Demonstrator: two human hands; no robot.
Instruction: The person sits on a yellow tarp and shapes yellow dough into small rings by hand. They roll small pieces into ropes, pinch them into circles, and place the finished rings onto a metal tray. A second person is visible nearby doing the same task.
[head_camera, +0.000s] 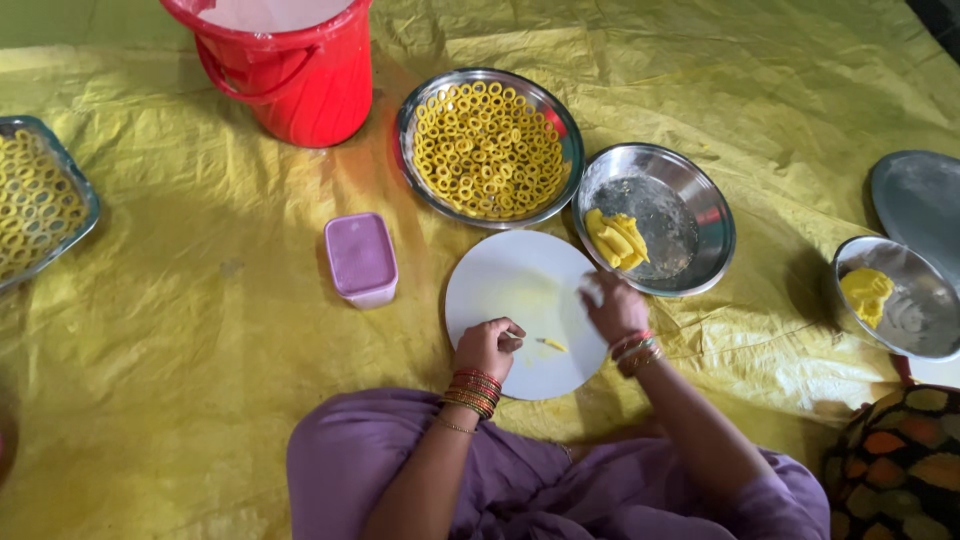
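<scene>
Seated figure in purple at lower centre of frame, working over a white round board laid on a yellow sheet. Left hand curled shut, fingers pinching a small piece of yellow dough lying on the board's lower right. Right hand at the board's right edge, fingers loosely bent; holding anything or not, impossible to tell. Upper centre: steel plate nearly filled with finished yellow rings. Right of it: steel bowl with a modest lump of dough left. Second tray of rings at far left. By appearance, well advanced, some dough yet unshaped. Purple box and red bucket to the left.
</scene>
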